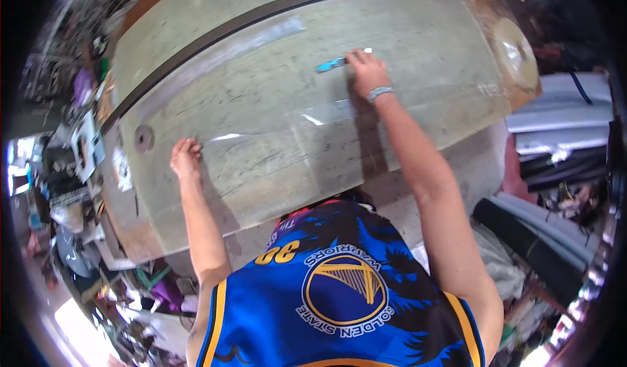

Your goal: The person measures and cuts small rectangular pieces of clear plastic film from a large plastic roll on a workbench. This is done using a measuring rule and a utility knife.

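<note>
My left hand (185, 158) is at the left part of the table, fingers curled in a pinch at the left end of a clear plastic sheet (261, 146). The sheet lies flat and is hard to make out apart from its glare and edges. Farther up and to the right, my right hand (368, 74) has its fingers closed over a blue utility knife (331, 65) near the tabletop. The knife's blue handle sticks out to the left of the fingers; its middle is hidden under them.
A long dark strip (261, 15) crosses the worktable (418, 27) at the far side. Another clear plastic strip (241, 43) lies beside it. A dark round disc (144, 138) sits at left, and a roll of clear tape (514, 52) at right. Rolled material (555, 115) is stacked beyond the right edge.
</note>
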`<state>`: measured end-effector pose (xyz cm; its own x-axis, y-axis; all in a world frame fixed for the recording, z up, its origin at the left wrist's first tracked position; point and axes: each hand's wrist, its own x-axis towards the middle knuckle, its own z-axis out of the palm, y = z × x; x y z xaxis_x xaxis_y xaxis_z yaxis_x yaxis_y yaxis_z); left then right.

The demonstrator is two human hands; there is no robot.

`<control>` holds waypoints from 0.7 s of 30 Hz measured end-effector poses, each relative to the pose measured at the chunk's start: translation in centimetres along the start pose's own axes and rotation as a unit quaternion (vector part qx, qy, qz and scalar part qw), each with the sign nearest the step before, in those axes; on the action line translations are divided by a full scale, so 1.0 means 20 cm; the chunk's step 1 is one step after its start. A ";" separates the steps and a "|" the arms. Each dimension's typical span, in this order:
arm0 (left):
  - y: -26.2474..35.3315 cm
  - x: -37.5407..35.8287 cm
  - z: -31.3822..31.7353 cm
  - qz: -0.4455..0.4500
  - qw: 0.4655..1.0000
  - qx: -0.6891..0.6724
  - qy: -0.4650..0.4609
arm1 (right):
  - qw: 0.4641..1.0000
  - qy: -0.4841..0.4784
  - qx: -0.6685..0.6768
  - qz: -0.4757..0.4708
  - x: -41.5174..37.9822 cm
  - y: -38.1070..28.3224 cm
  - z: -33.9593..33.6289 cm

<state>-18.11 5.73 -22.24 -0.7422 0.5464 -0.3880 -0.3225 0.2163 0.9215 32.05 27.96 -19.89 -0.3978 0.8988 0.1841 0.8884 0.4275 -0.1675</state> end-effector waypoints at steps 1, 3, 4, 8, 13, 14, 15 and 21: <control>0.00 -0.02 -0.05 -0.002 0.998 -0.054 -0.032 | 0.998 -0.053 -0.020 0.030 0.04 0.00 -0.03; 0.03 -0.05 -0.14 -0.015 0.983 -0.149 -0.108 | 1.000 -0.026 -0.016 -0.003 0.08 0.08 0.07; 0.04 -0.08 -0.17 -0.029 0.970 -0.190 -0.147 | 0.998 -0.025 0.051 -0.010 0.11 0.11 0.10; -0.01 -0.07 -0.30 -0.006 0.965 -0.166 -0.201 | 0.984 -0.123 0.120 -0.046 0.25 0.13 0.01; 0.19 -0.13 -0.38 0.135 0.942 0.189 -0.242 | 0.952 -0.279 0.103 -0.066 0.41 -0.04 -0.11; 0.26 -0.17 -0.38 0.160 0.921 0.261 -0.239 | 0.944 -0.304 0.120 -0.048 0.42 -0.13 -0.15; 0.29 -0.19 -0.38 0.184 0.894 0.333 -0.237 | 0.938 -0.312 0.140 -0.065 0.42 -0.23 -0.18; 0.19 -0.17 -0.39 0.245 0.838 0.458 -0.167 | 0.868 -0.334 0.222 -0.294 0.38 -0.88 -0.13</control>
<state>-21.32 -1.55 -17.45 -0.3978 0.9145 -0.0735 0.6727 0.3452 0.6545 13.91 27.00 -13.07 -0.9280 0.3051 -0.2141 0.3705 0.6933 -0.6181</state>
